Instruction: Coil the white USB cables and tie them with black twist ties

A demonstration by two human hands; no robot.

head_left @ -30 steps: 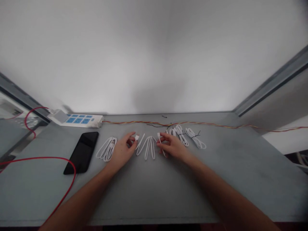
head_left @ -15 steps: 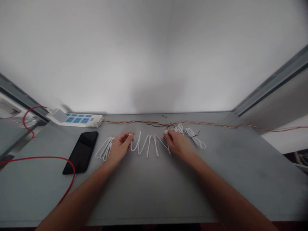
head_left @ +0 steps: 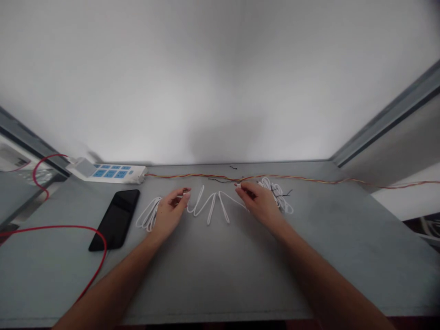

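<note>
A white charging cable (head_left: 210, 211) lies in loose zigzag folds on the grey table between my hands. My left hand (head_left: 171, 208) pinches the plug at one end of it between thumb and fingers. At the other end, my right hand (head_left: 257, 200) grips a small white plug, its tip showing past the thumb. Beside my left hand lies a coiled white cable (head_left: 147, 216), partly covered by the hand. Just right of my right hand rests another white cable bundle (head_left: 280, 197) with a dark twist tie (head_left: 283, 194) on it.
A black phone (head_left: 116, 219) lies at left, crossed by a red cable (head_left: 79, 226). Behind it a white power strip (head_left: 117, 173) with blue sockets holds a white adapter (head_left: 84, 167). A twisted red-yellow wire (head_left: 299, 177) runs along the back below the white wall (head_left: 220, 82).
The cable's folds between my hands have pulled wider and flatter on the right. My right hand has shifted slightly, and the plug tips at both hands show more clearly.
</note>
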